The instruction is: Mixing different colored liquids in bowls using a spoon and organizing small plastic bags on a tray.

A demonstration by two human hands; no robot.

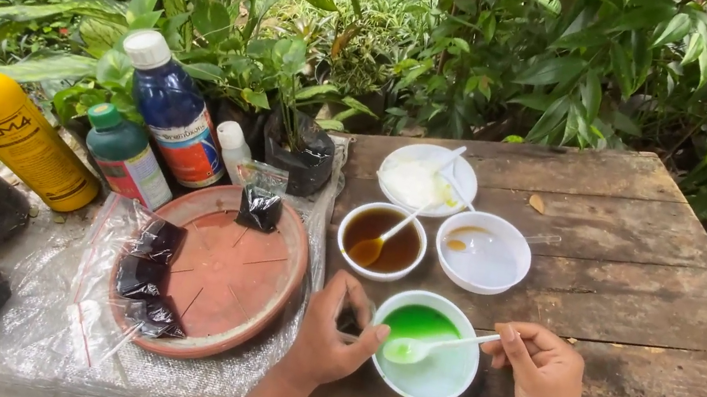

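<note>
Green liquid sits in the near white bowl point(424, 360) on the wooden table point(649, 280). Left hand point(332, 329) fingers grip its rim; right hand point(541, 374) fingers pinch the white spoon point(434, 346). This looks like stirring, so the next move needs slow, gentle circles.

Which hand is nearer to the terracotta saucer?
Left. The left hand grips the white bowl of green liquid just beside the terracotta saucer; the right hand is beyond that bowl, holding a white spoon.
</note>
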